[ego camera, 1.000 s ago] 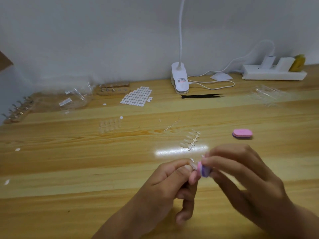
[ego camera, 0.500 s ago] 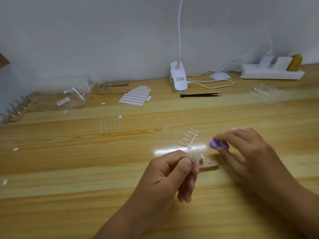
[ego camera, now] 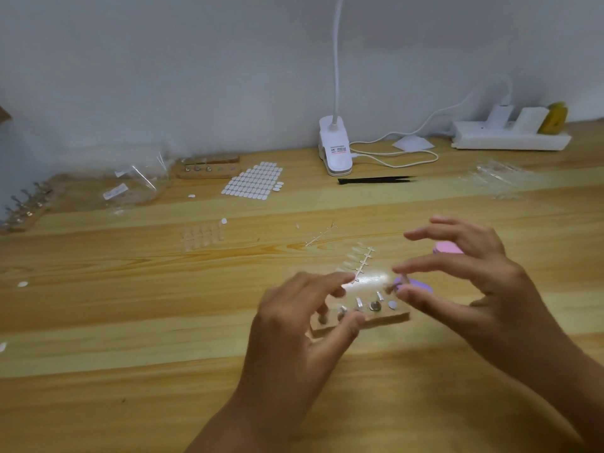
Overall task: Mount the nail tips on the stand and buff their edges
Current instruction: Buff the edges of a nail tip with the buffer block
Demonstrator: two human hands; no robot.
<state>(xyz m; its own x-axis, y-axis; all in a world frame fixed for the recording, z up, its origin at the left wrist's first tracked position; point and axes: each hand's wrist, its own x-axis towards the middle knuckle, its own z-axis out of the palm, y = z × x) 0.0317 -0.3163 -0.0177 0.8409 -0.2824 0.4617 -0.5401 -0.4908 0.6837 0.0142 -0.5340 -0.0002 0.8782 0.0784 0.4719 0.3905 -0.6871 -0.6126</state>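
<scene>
The purple oval buffing block, worked against a tip a second ago, has been laid on the bench just behind the small wooden peg stand. Left hand and right hand are spread loosely over the stand, fingers wide, nothing gripped. Mounting is judged to be next.

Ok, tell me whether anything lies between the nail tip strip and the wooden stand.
Nothing visible: bare table separates the nail tip strip from the stand; the left hand is at the stand's left end.

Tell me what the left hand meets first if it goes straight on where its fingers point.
Probably the nail-tip strip, just past the left hand; its height over the table is unclear.
</scene>
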